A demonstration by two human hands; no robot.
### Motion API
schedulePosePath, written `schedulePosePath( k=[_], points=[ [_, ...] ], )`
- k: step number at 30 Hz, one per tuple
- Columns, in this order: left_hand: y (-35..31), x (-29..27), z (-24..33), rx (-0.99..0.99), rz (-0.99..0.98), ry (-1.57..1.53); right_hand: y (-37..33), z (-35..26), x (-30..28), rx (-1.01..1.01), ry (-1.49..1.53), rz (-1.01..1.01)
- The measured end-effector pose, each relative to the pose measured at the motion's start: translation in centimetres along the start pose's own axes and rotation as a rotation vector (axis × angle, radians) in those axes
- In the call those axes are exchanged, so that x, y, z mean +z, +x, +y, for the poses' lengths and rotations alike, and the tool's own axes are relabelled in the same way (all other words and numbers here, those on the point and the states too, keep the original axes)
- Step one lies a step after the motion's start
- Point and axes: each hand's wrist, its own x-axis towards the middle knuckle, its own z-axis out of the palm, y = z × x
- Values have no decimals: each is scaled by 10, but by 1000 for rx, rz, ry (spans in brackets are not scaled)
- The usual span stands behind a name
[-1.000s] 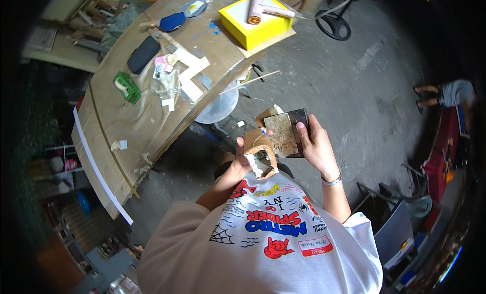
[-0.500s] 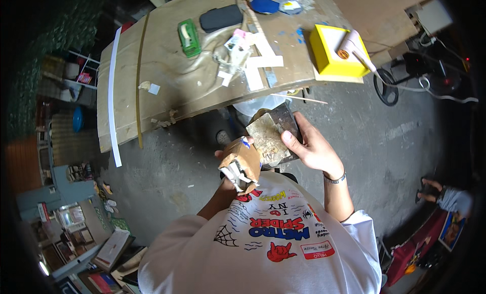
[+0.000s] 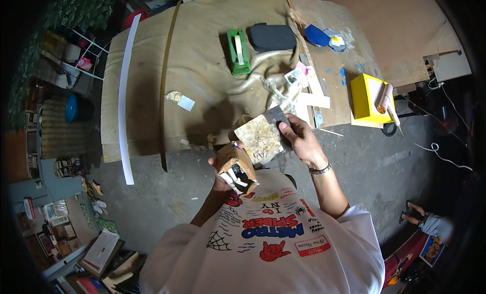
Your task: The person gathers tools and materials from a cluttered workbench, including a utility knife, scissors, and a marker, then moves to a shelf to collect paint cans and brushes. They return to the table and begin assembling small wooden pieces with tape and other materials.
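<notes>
My left hand (image 3: 216,173) is closed round a small brown cardboard box (image 3: 234,157), tilted so that its torn open end faces me. White pieces and something dark show inside it. My right hand (image 3: 305,146) grips a worn square board (image 3: 259,139) by its right side, thumb on top. The board's face is stained beige, and a dark flat piece (image 3: 276,115) shows at its far right edge. Box and board are close together in front of my chest, near the table's front edge. Most of my left fingers are hidden behind the box.
The covered table (image 3: 202,41) carries a green tape dispenser (image 3: 238,52), a dark case (image 3: 272,37), white strips (image 3: 315,99) and a long white strip (image 3: 127,101). A yellow box (image 3: 360,99) with a hair dryer (image 3: 386,99) stands at right. A person's legs (image 3: 416,215) show at lower right.
The view has shifted left and nearer the table, so the tabletop sits lower and further right. Both hands keep hold of the box and board, which now appear over the table's front edge.
</notes>
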Motion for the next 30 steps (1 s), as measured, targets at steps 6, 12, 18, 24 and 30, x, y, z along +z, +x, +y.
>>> schedulePosePath(
  k=[6, 12, 18, 24, 30],
  points=[
    [35, 18, 76, -26, -24, 20, 109, -8, 26, -190, 748, 293],
    [26, 9, 123, 103, 57, 110, 331, 28, -62, -315, 940, 517],
    [6, 26, 146, 190, 220, 107, 462, 71, -134, -245, 590, 1065],
    [-11, 26, 161, 156, 304, -30, 482, 81, -114, -328, 811, 1093],
    [4, 18, 170, 153, 285, 38, 498, 72, -150, -394, 629, 1078]
  ],
)
